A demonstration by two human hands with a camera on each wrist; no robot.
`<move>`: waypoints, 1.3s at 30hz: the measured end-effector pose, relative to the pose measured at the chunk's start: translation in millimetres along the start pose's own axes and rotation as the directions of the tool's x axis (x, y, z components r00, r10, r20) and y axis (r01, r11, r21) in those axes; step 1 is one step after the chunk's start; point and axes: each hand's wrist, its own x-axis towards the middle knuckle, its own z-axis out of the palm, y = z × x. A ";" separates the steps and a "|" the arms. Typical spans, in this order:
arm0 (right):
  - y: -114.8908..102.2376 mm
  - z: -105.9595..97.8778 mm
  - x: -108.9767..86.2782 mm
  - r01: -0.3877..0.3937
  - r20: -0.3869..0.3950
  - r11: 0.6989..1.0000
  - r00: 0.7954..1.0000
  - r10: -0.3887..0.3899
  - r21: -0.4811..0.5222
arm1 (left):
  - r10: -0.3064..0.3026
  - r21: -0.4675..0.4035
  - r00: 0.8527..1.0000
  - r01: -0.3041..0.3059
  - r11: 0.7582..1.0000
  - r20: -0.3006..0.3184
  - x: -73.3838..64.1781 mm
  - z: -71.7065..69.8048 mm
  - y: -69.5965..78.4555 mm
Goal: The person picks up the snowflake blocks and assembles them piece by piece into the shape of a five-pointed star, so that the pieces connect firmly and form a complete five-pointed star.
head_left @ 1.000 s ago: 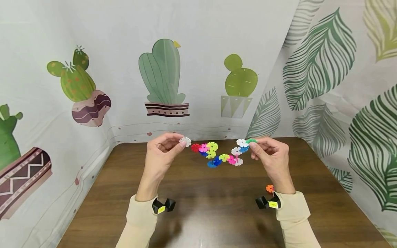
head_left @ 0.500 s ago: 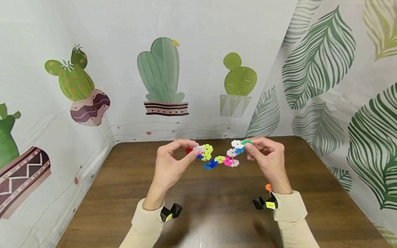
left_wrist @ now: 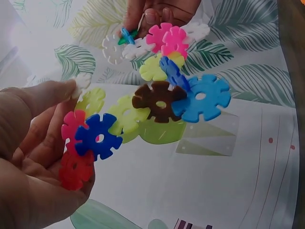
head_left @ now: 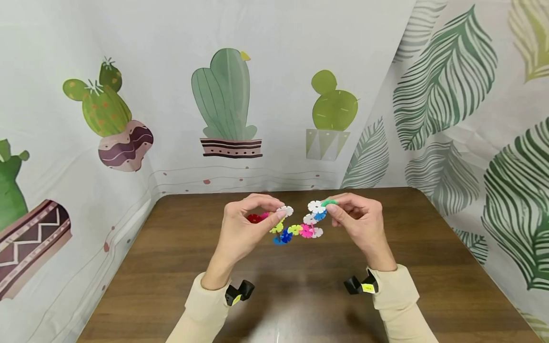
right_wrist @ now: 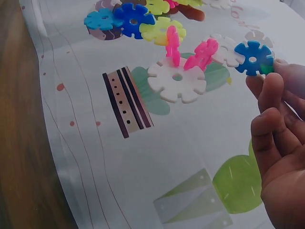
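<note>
Notched, flower-shaped plastic discs are linked into a curved, multicoloured chain held up over the table. My left hand (head_left: 246, 228) pinches a white disc (head_left: 287, 210) between thumb and fingertips, right beside a yellow disc (left_wrist: 90, 100) of the chain. Under those fingers, a red disc (left_wrist: 76, 171) ends the chain on that side, near a dark blue disc (left_wrist: 98, 136). A brown disc (left_wrist: 159, 102) and a light blue disc (left_wrist: 202, 98) form the low middle. My right hand (head_left: 360, 224) pinches a green disc (head_left: 328, 202) at the other end, next to a white flower disc (head_left: 316, 206).
Below the hands lies a brown wooden table (head_left: 180, 267). A white cloth backdrop (head_left: 279, 95) printed with cacti and leaves rises behind and beside it. Black wrist cameras (head_left: 359, 286) sit at both cuffs.
My left hand has brought its white disc rightward, from apart to overlapping the chain. My right hand has shifted left and slightly down with the chain. An orange disc near the right wrist has dropped from view.
</note>
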 end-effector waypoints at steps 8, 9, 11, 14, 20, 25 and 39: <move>-1.2 4.9 -1.2 0.010 0.056 1.000 0.998 -0.010 -0.007 | 0.026 0.035 0.998 -0.028 0.999 0.059 1.2 3.2 0.5; -1.5 5.3 -1.3 0.012 0.061 1.000 0.998 -0.012 -0.009 | 0.031 0.046 0.998 -0.033 0.998 0.059 1.3 3.7 0.2; -2.3 6.0 -1.6 0.012 0.070 1.000 0.997 -0.011 -0.014 | 0.039 0.065 0.998 -0.043 0.997 0.057 1.5 4.7 0.0; -3.5 7.2 -2.2 0.009 0.080 1.000 0.997 -0.007 -0.022 | 0.042 0.093 0.998 -0.047 0.995 0.056 1.0 6.1 -0.3; -4.9 10.4 -3.5 0.019 0.114 1.000 0.993 -0.019 0.001 | 0.060 0.107 0.997 -0.066 0.992 0.058 0.2 7.4 -1.1; -5.9 11.0 -3.8 0.021 0.115 1.000 0.993 -0.022 0.005 | 0.071 0.093 0.995 -0.077 0.993 0.070 0.6 7.1 -1.1; -8.4 10.9 -5.7 0.014 0.145 1.000 0.989 -0.013 -0.007 | 0.062 0.142 0.994 -0.075 0.987 0.089 -2.9 11.1 -0.2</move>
